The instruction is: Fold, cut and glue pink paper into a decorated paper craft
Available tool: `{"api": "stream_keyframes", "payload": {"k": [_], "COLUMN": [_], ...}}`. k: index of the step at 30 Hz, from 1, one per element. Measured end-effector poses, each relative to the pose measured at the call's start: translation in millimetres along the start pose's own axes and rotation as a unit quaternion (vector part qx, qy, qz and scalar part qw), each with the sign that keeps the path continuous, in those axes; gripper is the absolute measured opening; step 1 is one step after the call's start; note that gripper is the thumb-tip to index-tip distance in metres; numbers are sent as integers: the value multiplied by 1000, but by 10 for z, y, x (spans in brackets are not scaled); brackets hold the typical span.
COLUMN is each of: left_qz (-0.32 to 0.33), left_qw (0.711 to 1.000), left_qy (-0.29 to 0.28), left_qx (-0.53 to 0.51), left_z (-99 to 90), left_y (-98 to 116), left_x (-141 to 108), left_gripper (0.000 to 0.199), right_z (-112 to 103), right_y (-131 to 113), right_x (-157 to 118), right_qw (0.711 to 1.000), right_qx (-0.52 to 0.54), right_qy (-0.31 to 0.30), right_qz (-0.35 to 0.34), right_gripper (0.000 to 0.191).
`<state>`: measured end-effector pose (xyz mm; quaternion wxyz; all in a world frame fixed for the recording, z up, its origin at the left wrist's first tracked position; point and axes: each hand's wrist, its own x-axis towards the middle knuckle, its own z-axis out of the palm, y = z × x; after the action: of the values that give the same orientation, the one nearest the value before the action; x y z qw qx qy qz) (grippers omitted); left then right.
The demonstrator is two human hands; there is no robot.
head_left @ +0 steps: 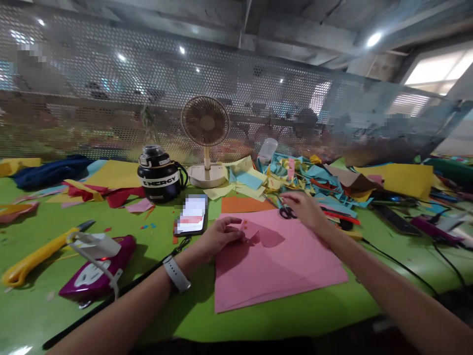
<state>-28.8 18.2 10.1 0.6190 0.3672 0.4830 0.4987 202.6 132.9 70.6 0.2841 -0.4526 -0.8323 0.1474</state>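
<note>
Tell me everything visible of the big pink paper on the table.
The big pink paper looks like a few matte sheets stacked slightly askew. It lies flat on the green table, shadowed in places. The left hand holds a small pink piece over its far left part; black-handled scissors lie at its far edge. The right forearm hides some.

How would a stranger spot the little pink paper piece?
On the green table, find the large pink sheets. Over their far left part, the left hand holds the small pink piece. Its small size and orange marks set it apart from the sheets beneath.
</note>
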Motion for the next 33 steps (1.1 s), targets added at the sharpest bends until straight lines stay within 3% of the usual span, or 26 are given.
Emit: {"api": "stream_keyframes", "payload": {"k": [5,7,9,12,14,16,18,23,27,30,31,33], "left_qz": [-1,2,6,9,9,10,11,34,31,32,39,55], "left_qw": [999,999,998,998,998,999,999,999,999,997,996,994], "left_qy": [2,-3,-6,-1,-2,-4,-4,-1,5,17,23,33], "left_qx": [35,48,55,62,61,51,35,-16,-38,-65,-76,-92], "left_z": [-4,-11,-16,-10,2,19,35,47,33,27,25,22], "left_y": [18,23,24,23,27,36,46,32,3,-9,-13,-21], "left_x": [-17,-20,-21,-30,-41,-52,-58,-24,16,30,34,42], "left_gripper": [47,49,50,48,46,45,43,40,36,35,34,34], "right_z": [-597,-743,-828,-857,-819,-749,-669,-584,-603,-530,-479,-341], "right_y": [458,634,786,962,1048,1120,1189,1330,1235,941,813,549], "right_x": [-541,-690,-798,-889,-906,-897,-885,-957,-992,-911,-871,-781], "right_qw": [993,982,975,967,956,945,941,950,972,984,989,996], "right_qx": [-84,-145,-199,-254,-282,-305,-323,-301,-198,-89,-50,51], "right_qy": [72,75,77,11,-69,-110,-95,24,99,146,140,65], "right_qz": [47,90,67,-26,-42,-36,-36,-77,-75,-51,-26,41], "right_gripper": [37,43,40,33,47,52,50,41,31,23,26,29]}}
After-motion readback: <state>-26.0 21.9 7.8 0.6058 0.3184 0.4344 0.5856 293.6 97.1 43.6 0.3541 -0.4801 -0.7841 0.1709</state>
